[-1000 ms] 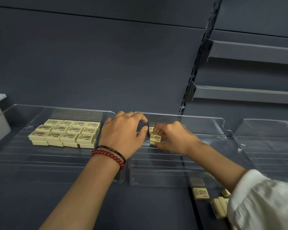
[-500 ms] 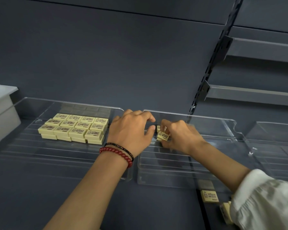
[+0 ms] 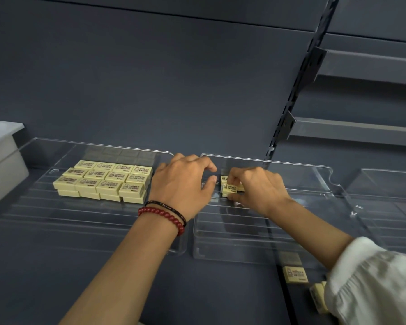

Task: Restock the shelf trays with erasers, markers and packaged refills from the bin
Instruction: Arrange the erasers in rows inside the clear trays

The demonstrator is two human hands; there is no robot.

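Pinching an eraser (image 3: 229, 189) in the middle tray (image 3: 232, 233), right hand (image 3: 259, 187) clamped, left hand (image 3: 182, 184) loosely curled, empty.

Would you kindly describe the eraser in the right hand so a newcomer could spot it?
Find the middle clear tray. Near its back left corner, the right hand pinches a cream eraser. Unlike the neat block of erasers in the left tray, it has only a few companions.
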